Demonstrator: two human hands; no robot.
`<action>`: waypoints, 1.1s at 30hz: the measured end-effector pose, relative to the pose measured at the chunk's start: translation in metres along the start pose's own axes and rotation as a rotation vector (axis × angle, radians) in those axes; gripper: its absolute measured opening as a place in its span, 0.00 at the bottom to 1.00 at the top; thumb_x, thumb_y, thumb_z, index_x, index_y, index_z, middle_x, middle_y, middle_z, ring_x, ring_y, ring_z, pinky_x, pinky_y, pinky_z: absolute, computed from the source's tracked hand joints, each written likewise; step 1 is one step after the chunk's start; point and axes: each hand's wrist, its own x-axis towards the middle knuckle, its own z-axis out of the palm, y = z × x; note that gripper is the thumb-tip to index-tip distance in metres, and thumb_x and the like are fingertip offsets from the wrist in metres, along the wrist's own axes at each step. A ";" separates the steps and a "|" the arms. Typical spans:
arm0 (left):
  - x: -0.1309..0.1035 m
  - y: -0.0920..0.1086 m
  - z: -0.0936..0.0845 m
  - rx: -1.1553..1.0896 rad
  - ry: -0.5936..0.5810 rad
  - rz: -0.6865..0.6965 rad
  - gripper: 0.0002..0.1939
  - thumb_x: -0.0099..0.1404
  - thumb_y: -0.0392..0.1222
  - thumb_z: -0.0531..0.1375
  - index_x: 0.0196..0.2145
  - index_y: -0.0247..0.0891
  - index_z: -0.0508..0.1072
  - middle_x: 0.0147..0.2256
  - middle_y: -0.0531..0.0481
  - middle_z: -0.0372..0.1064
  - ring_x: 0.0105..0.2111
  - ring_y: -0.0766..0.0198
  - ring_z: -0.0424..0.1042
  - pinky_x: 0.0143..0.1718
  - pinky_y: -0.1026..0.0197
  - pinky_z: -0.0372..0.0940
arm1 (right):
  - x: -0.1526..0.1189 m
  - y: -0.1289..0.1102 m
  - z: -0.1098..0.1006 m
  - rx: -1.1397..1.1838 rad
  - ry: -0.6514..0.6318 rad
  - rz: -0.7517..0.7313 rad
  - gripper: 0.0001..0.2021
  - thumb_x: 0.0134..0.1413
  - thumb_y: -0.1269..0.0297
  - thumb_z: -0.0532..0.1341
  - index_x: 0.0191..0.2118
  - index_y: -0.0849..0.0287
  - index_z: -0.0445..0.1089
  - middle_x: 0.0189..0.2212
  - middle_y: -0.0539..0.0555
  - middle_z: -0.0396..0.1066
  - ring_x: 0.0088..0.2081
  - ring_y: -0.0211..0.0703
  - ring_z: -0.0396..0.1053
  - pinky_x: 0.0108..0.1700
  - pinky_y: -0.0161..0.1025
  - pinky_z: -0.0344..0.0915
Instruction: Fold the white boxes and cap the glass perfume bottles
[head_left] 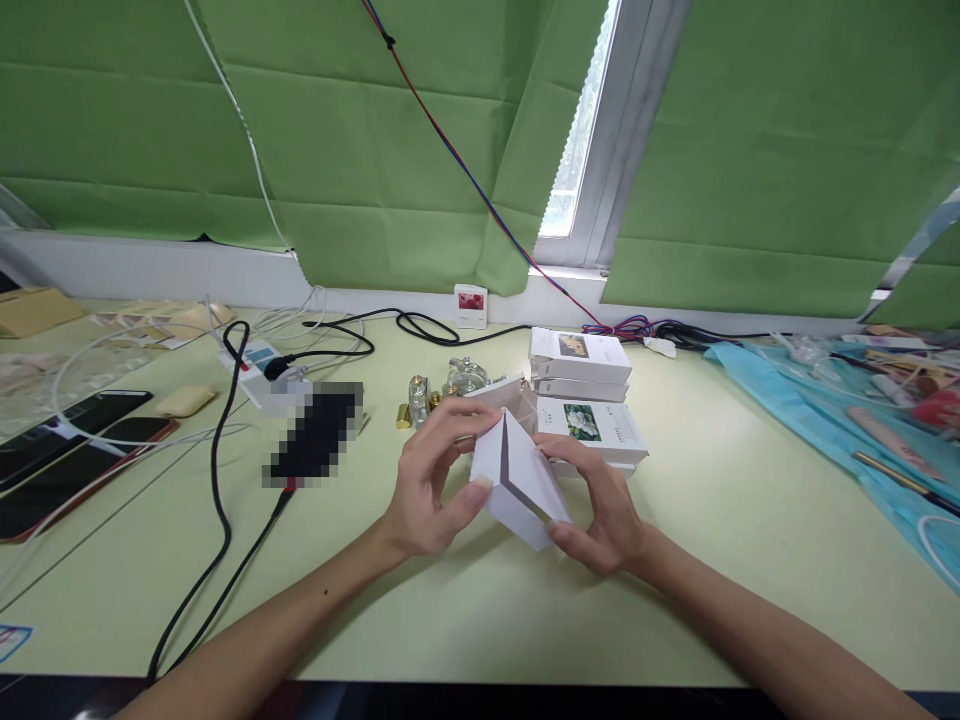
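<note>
Both hands hold a small white cardboard box (517, 480), tilted above the table's front half, with a dark gap along one flap. My left hand (439, 480) grips its left side, thumb on the near corner and fingers along the top. On the right, my right hand (600, 500) has its thumb at the near edge and its fingers at the far edge. Just beyond stand small glass bottles (465, 375) with gold parts, partly hidden by the box and left hand. White boxes with a flower picture (622, 430) lie stacked behind the right hand.
Farther back is another white box stack (592, 350). A small picture card (471, 305) leans on the wall. At left lie a power strip (259, 375), black cables (217, 480) and phones (90, 470). Blue plastic sheeting (817, 420) with assorted items covers the right side.
</note>
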 end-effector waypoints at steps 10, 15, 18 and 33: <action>-0.001 0.000 -0.001 -0.036 -0.007 -0.012 0.24 0.67 0.50 0.62 0.58 0.43 0.73 0.50 0.38 0.64 0.49 0.50 0.68 0.38 0.53 0.75 | -0.003 0.002 0.001 0.011 -0.019 0.029 0.29 0.63 0.51 0.61 0.65 0.56 0.58 0.58 0.66 0.68 0.59 0.60 0.69 0.55 0.56 0.72; -0.002 0.000 0.000 -0.023 0.004 -0.004 0.24 0.67 0.51 0.62 0.58 0.44 0.74 0.49 0.39 0.65 0.50 0.50 0.68 0.37 0.54 0.74 | -0.003 0.002 0.002 0.013 -0.016 0.022 0.29 0.63 0.51 0.62 0.65 0.56 0.58 0.58 0.66 0.68 0.59 0.60 0.69 0.55 0.55 0.72; -0.001 0.000 0.001 -0.023 0.005 -0.001 0.24 0.67 0.52 0.62 0.58 0.42 0.73 0.48 0.39 0.64 0.49 0.51 0.68 0.36 0.55 0.74 | -0.002 0.001 0.002 0.005 -0.017 0.025 0.29 0.63 0.51 0.61 0.65 0.56 0.58 0.57 0.66 0.68 0.59 0.60 0.69 0.55 0.54 0.72; -0.002 0.001 0.001 -0.014 -0.003 -0.018 0.25 0.67 0.53 0.61 0.59 0.43 0.72 0.49 0.39 0.63 0.49 0.52 0.65 0.36 0.56 0.74 | -0.002 -0.001 0.003 -0.001 -0.032 0.059 0.30 0.63 0.51 0.62 0.66 0.55 0.57 0.58 0.65 0.67 0.60 0.60 0.68 0.56 0.55 0.72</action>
